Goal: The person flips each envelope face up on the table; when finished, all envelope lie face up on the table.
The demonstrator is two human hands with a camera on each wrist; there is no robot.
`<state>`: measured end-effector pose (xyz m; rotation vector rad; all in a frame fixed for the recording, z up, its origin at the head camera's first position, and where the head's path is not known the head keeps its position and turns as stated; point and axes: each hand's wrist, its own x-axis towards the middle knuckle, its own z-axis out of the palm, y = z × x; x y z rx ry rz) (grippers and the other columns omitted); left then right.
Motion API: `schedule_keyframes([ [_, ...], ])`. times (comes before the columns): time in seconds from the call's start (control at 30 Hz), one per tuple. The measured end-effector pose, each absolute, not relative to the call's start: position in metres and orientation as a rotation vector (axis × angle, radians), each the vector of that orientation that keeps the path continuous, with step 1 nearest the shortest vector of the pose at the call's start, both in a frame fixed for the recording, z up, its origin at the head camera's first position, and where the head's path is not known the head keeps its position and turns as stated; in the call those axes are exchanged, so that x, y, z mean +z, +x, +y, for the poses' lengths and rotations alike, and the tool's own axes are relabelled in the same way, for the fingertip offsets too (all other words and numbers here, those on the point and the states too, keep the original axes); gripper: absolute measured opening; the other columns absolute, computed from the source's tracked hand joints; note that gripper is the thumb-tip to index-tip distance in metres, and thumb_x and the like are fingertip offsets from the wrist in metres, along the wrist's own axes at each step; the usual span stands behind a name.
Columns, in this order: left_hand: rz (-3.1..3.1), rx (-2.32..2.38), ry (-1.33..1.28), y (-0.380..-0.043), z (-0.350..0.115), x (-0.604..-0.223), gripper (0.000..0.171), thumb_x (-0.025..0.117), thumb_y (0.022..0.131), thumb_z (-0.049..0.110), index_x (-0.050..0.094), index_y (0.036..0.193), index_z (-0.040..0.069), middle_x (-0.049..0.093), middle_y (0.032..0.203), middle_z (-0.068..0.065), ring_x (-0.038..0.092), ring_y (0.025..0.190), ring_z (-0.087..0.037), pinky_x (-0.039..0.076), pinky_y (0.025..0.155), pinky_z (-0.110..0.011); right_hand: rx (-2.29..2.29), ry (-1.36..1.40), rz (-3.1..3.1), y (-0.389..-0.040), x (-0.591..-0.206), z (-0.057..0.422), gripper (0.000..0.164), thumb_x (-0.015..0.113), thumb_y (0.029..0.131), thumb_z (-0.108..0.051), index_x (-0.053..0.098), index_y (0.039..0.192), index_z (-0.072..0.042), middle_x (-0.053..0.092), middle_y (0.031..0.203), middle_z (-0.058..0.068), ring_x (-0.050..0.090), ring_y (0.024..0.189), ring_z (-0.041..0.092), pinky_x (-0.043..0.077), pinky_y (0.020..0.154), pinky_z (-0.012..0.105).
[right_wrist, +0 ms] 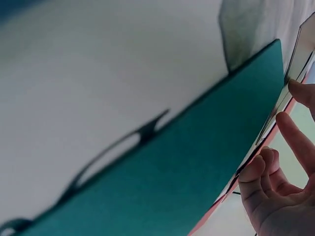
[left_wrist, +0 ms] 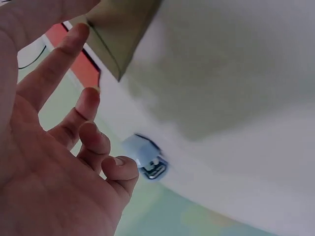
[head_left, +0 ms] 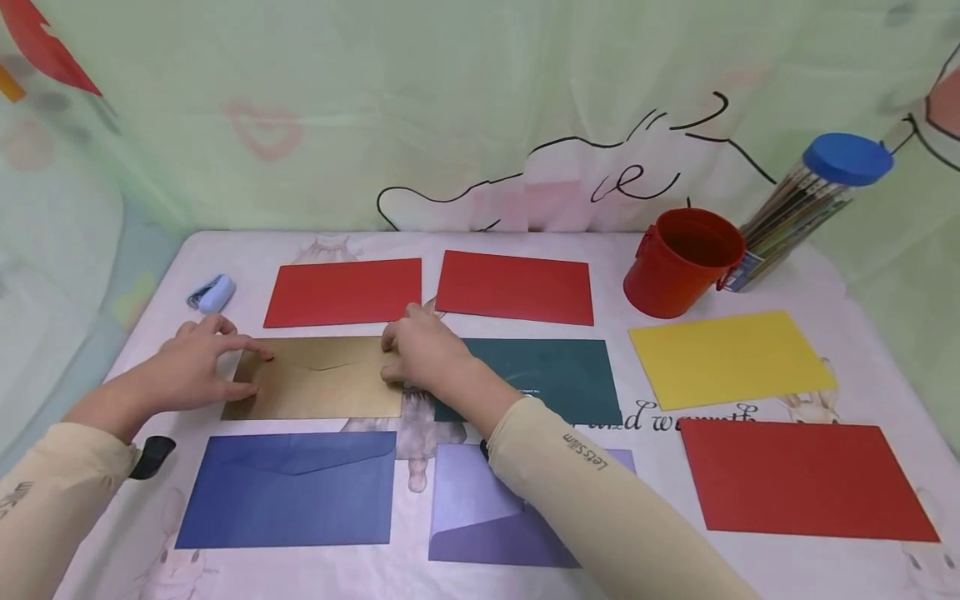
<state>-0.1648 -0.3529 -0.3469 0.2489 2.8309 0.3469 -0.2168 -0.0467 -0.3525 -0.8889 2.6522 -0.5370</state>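
A gold envelope [head_left: 322, 387] lies flat on the table, a curved flap line across its upper part. My left hand [head_left: 191, 365] is at its left end, thumb and index fingertips apart and touching it. In the left wrist view the other fingers of that hand [left_wrist: 59, 157] are loosely bent. At the opposite end, my right hand [head_left: 429, 354] touches the envelope's right edge with spread thumb and index finger. A dark green envelope [head_left: 555, 367] lies partly beneath the right forearm; the right wrist view shows it large [right_wrist: 197, 147], beside the right hand [right_wrist: 280, 196].
Red envelopes [head_left: 345, 292] lie behind, another [head_left: 810, 479] at right. A blue envelope [head_left: 292, 500] and a purple one [head_left: 495, 533] are in front. A yellow envelope [head_left: 727, 358], red bucket [head_left: 652, 279], blue-lidded pencil tube [head_left: 847, 158] and small light-blue object [head_left: 217, 293] surround them.
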Motion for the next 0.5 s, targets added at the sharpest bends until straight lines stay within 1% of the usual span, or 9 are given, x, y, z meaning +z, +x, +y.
schedule_keyframes([
  [0.13,2.818,0.278,0.332,-0.171,-0.350,-0.341,0.038,0.089,0.073,0.026,0.077,0.108,0.016,0.052,0.112,-0.022,0.044,0.101,-0.048,0.045,0.070,-0.052,-0.515,-0.925,2.633,-0.218,-0.350,-0.043,0.033,0.075,0.088,-0.025,0.075,0.119,-0.014,0.060,0.112,0.006,0.053,0.103,0.016,0.050,0.080,0.024],
  [0.23,2.817,0.203,0.439,-0.180,-0.346,-0.333,0.031,0.087,0.077,0.029,0.079,0.104,0.018,0.056,0.111,-0.018,0.047,0.101,-0.046,0.045,0.071,-0.054,-0.611,-0.908,2.613,-0.225,-0.342,-0.033,0.040,0.077,0.089,-0.029,0.071,0.125,-0.014,0.057,0.114,0.007,0.054,0.099,0.015,0.051,0.078,0.022],
  [0.3,2.822,0.190,0.490,-0.188,-0.340,-0.325,0.030,0.084,0.080,0.029,0.078,0.106,0.016,0.058,0.113,-0.018,0.049,0.102,-0.046,0.045,0.074,-0.056,-0.706,-0.867,2.609,-0.233,-0.333,-0.020,0.046,0.080,0.087,-0.029,0.068,0.128,-0.013,0.056,0.117,0.009,0.055,0.098,0.017,0.053,0.077,0.024],
  [0.33,2.826,0.197,0.504,-0.193,-0.335,-0.321,0.032,0.083,0.082,0.029,0.077,0.109,0.014,0.058,0.115,-0.018,0.049,0.104,-0.046,0.045,0.076,-0.058,-0.745,-0.847,2.614,-0.238,-0.329,-0.012,0.048,0.081,0.087,-0.028,0.067,0.130,-0.013,0.056,0.119,0.011,0.055,0.099,0.018,0.054,0.076,0.026],
  [0.43,2.829,0.276,0.542,-0.207,-0.314,-0.310,0.036,0.079,0.086,0.026,0.073,0.117,0.009,0.058,0.123,-0.021,0.049,0.112,-0.048,0.042,0.086,-0.063,-0.759,-0.789,2.659,-0.252,-0.317,0.017,0.054,0.083,0.084,-0.026,0.065,0.133,-0.012,0.054,0.130,0.014,0.052,0.114,0.024,0.056,0.082,0.033],
  [0.5,2.823,0.338,0.570,-0.216,-0.297,-0.305,0.040,0.078,0.087,0.025,0.070,0.122,0.006,0.057,0.128,-0.022,0.047,0.118,-0.048,0.041,0.091,-0.065,-0.728,-0.744,2.688,-0.260,-0.313,0.037,0.059,0.084,0.082,-0.026,0.063,0.136,-0.012,0.051,0.136,0.014,0.047,0.123,0.027,0.056,0.086,0.038],
])
